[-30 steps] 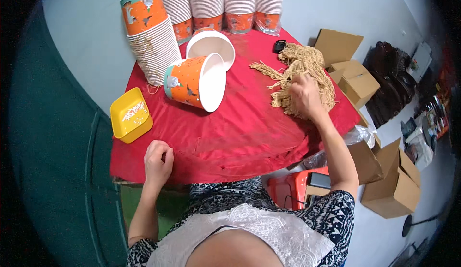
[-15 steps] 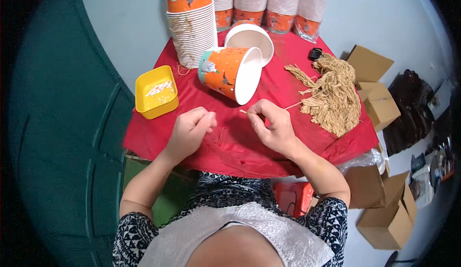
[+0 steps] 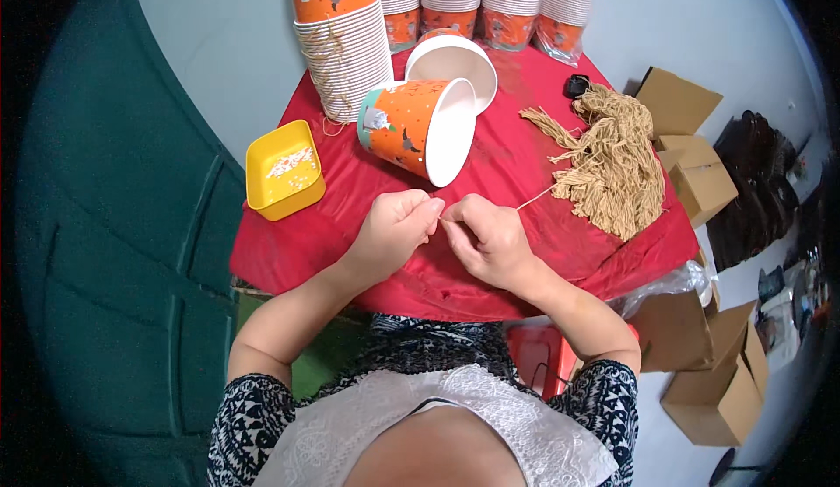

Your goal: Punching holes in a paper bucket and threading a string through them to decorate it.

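Observation:
My right hand pinches a thin tan cord, which trails right to a heap of cords. My left hand is closed, thumb against finger, its fingertips almost touching those of my right hand above the near part of the table. What the left fingers hold is too small or hidden to make out. Just beyond my hands an orange patterned paper bucket lies on its side, its white end facing right. Left of my hands stands a yellow box with small white pieces in it.
A red cloth covers the table. Behind the lying bucket, another bucket shows its open mouth. A tall nested stack stands back left, with several wrapped stacks along the wall. Cardboard boxes sit to the right.
My left hand has moved right and slightly up, bringing its fingertips to those of my right hand. The cord end that stuck out left of my right fingers is now mostly hidden between the hands.

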A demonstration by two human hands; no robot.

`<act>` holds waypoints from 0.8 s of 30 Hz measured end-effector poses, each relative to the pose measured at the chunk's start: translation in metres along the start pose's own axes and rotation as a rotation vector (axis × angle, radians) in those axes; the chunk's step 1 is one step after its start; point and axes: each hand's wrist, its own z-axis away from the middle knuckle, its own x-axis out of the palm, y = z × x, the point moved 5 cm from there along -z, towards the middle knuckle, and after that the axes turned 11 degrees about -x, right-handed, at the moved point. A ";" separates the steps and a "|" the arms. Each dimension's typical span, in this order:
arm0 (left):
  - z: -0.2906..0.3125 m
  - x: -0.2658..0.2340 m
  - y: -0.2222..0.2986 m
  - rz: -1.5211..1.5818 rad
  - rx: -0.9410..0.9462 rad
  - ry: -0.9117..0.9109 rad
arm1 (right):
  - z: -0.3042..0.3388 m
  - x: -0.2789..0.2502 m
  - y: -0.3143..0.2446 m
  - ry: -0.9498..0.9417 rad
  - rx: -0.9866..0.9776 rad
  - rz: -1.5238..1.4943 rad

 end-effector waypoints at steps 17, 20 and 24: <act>0.019 -0.003 0.005 -0.595 0.157 -0.078 | 0.060 0.042 0.000 0.236 0.746 -0.635; 0.017 0.001 0.006 -0.582 0.023 -0.139 | 0.068 0.043 -0.001 0.325 0.799 -0.695; 0.016 0.007 0.028 -0.909 0.432 -0.054 | 0.075 0.034 -0.005 0.426 0.818 -0.719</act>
